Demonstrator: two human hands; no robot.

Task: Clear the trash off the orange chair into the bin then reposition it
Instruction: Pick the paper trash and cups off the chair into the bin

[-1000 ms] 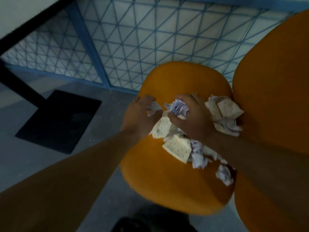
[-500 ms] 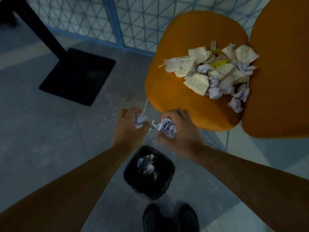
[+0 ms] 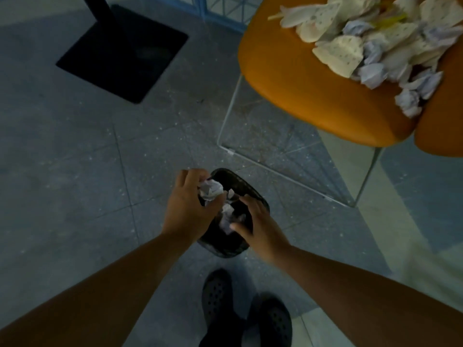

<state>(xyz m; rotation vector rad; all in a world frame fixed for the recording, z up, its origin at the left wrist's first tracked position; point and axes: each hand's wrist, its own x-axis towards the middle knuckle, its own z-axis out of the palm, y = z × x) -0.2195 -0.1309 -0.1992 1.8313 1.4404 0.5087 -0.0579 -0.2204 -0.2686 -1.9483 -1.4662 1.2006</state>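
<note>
Two hands hang over the little black bin on the floor. Our left hand has its fingers curled round a scrunched paper ball, right above the near edge of the bin. Our right hand has its fingers spread out and loose, and we see nothing in it. Some white scraps already lie inside the bin.

We think the job now is to let go of the ball so it lands in the bin. To do that well, we should slide the left hand a bit more over the middle of the hole, then just open the fingers. Paper is light and can bounce off the rim, so a low drop is best.

Lots of trash sits on the orange chair, up and to our right, well apart from the bin. So we judge the job is far from done. Next time we could grab bigger handfuls, and watch that no bits fall on the floor.
</note>
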